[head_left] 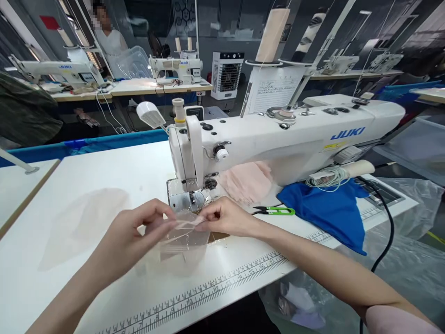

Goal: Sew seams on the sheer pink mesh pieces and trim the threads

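Note:
A small piece of sheer fabric (186, 234), pale and see-through, is stretched between my two hands just in front of the sewing machine's needle area. My left hand (139, 232) pinches its left edge between thumb and fingers. On the other side, my right hand (224, 217) pinches the right edge near the presser foot. The white sewing machine (264, 144) stands directly behind, its metal needle plate (177, 195) just beyond my fingers. Another sheer pale piece (88, 218) lies flat on the table to the left.
Behind the needle sits a pile of pink fabric pieces (246, 181). Green-handled thread snips (276, 210) lie right of my right hand, beside a blue cloth (320, 208). A printed ruler (208, 290) runs along the table's front edge. A person (107, 41) is in the background.

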The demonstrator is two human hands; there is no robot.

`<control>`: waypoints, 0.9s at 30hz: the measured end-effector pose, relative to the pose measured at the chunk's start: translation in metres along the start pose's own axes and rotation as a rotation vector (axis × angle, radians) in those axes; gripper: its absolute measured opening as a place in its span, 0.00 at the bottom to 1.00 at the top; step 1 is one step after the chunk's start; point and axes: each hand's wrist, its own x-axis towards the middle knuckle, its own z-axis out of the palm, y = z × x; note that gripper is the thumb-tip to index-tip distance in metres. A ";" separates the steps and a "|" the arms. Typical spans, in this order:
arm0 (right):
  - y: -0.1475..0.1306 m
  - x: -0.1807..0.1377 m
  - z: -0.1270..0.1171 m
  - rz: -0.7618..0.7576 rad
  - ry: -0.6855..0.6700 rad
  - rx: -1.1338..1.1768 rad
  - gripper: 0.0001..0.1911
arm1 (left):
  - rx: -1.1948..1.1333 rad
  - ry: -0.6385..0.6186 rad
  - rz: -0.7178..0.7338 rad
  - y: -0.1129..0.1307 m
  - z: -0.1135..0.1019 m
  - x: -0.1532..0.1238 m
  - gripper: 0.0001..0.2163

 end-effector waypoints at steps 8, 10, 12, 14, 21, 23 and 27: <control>-0.014 -0.004 0.017 -0.064 -0.090 0.252 0.10 | 0.449 -0.327 0.424 0.049 0.030 -0.059 0.09; -0.014 -0.003 0.022 -0.053 -0.152 0.406 0.14 | 0.336 -0.468 0.395 0.048 0.029 -0.072 0.06; -0.015 -0.002 0.028 -0.006 -0.224 0.503 0.19 | 0.250 -0.355 0.253 0.037 0.017 -0.076 0.07; -0.016 0.000 0.033 0.032 -0.269 0.529 0.23 | 0.178 -0.041 0.038 0.020 -0.001 -0.068 0.11; -0.033 0.010 0.052 0.027 -0.285 0.440 0.21 | -0.249 -0.331 -0.206 -0.023 -0.029 -0.021 0.23; -0.037 0.012 0.054 0.023 -0.273 0.409 0.14 | -0.345 -0.494 -0.199 -0.028 -0.032 -0.020 0.22; -0.040 0.013 0.059 -0.080 -0.232 0.374 0.07 | -0.367 -0.503 -0.322 -0.040 -0.045 -0.041 0.11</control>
